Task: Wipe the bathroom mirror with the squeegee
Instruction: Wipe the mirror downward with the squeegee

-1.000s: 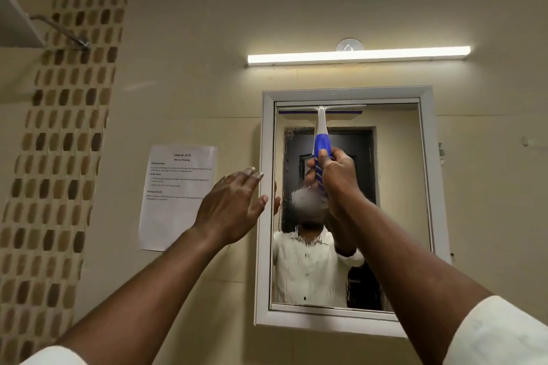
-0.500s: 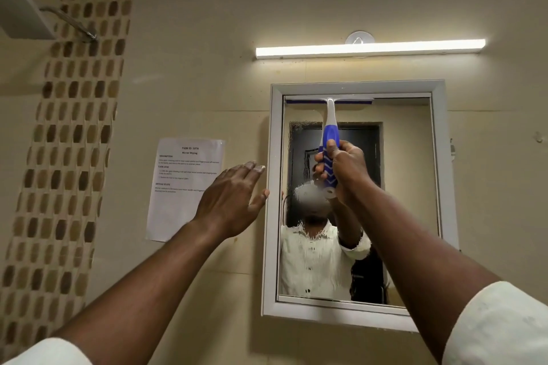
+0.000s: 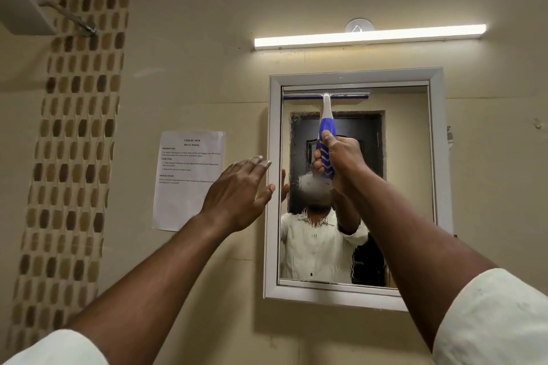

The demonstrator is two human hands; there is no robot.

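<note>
While left hand [image 3: 240,195] spreads open, right hand [image 3: 341,157] fingers [image 3: 318,161] grip the squeegee [image 3: 326,115] handle below its blade.

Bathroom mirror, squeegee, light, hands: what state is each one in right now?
White-framed bathroom mirror: wet, streaked glass.
Blue-and-white squeegee: blade along the glass's top edge.
Right hand: fingers closed on the handle.
Left hand: open, by the frame's left side.
Wall tube light: on.

Squeegee [image 3: 326,115] blade sits higher now vs 1 s ago, basically at the mirror [image 3: 409,187] top edge. Right hand [image 3: 341,157] goes up w/ it.
</note>
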